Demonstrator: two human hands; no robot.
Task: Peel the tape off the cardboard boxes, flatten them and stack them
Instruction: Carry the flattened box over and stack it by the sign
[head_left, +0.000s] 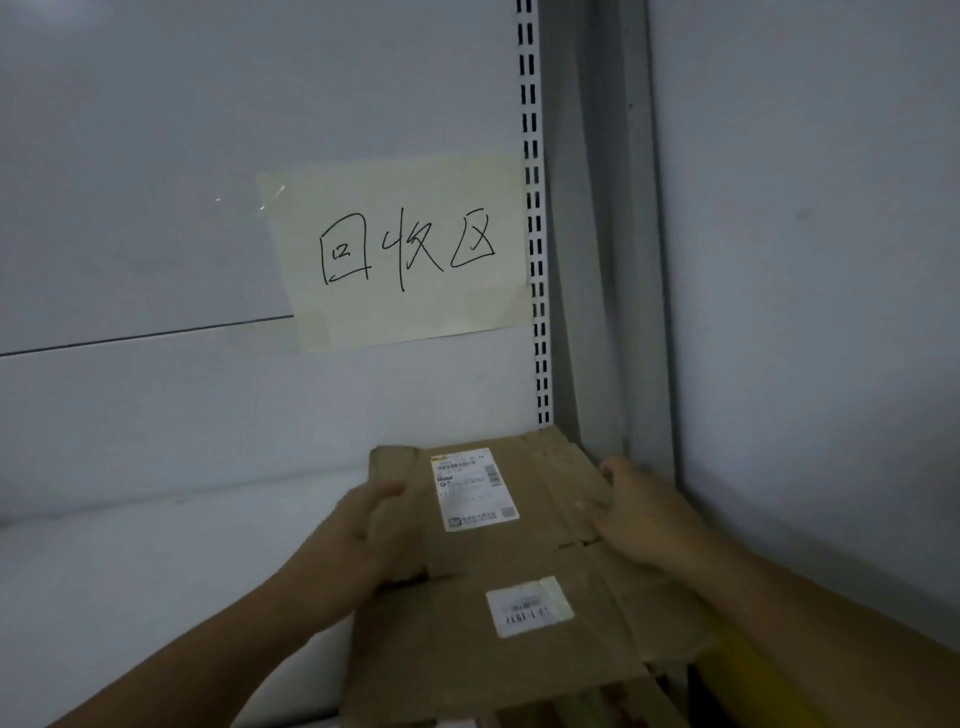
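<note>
A flattened brown cardboard box (540, 525) with a white shipping label (474, 488) lies on a white shelf, on top of another flattened piece of cardboard (467, 644) that carries a small white sticker (529, 605). My left hand (363, 535) grips the top box's left edge, fingers curled over it. My right hand (636, 514) holds its right edge, the thumb on top of the cardboard. The stack sits in the right rear corner of the shelf.
The white shelf surface (156, 571) stretches out to the left of the stack. On the back wall hangs a pale paper sign (400, 249) with handwritten characters. A slotted upright (535, 218) and a grey side panel (810, 312) bound the right side.
</note>
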